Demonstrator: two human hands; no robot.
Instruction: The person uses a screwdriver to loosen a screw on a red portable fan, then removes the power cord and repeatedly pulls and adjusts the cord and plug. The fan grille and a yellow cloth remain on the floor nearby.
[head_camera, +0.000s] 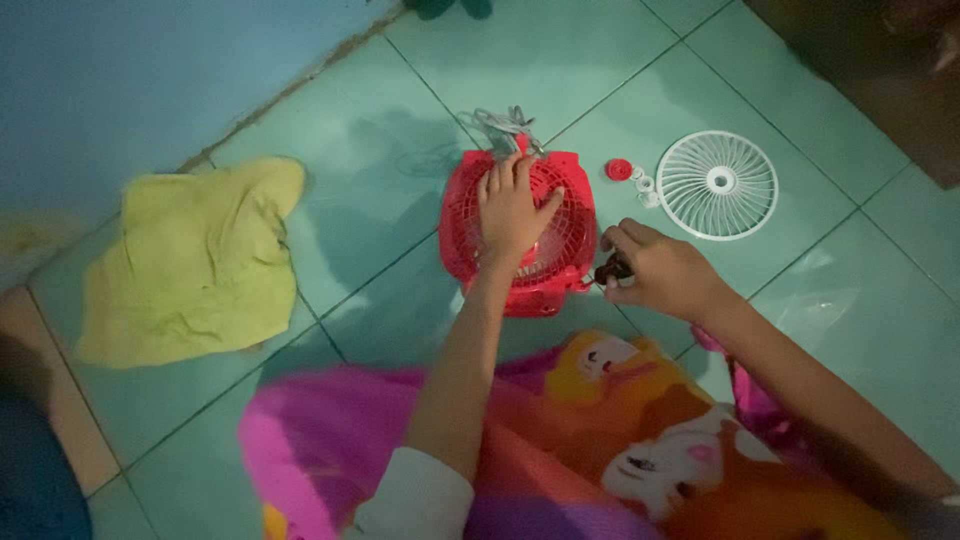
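Note:
A small red box fan (560, 190) lies flat on the green tiled floor. My left hand (512, 210) rests palm down on its round grille, fingers spread. At the fan's right front corner my right hand (660, 272) grips a small dark tool (612, 270), its tip against the housing. A grey power cord (505, 125) is bundled at the fan's far edge.
A round white fan grille (718, 185) lies to the right. A red cap (619, 169) and small white parts (645, 188) lie between it and the fan. A yellow cloth (195, 260) lies at left by the blue wall. Bright printed fabric (560, 440) covers my lap.

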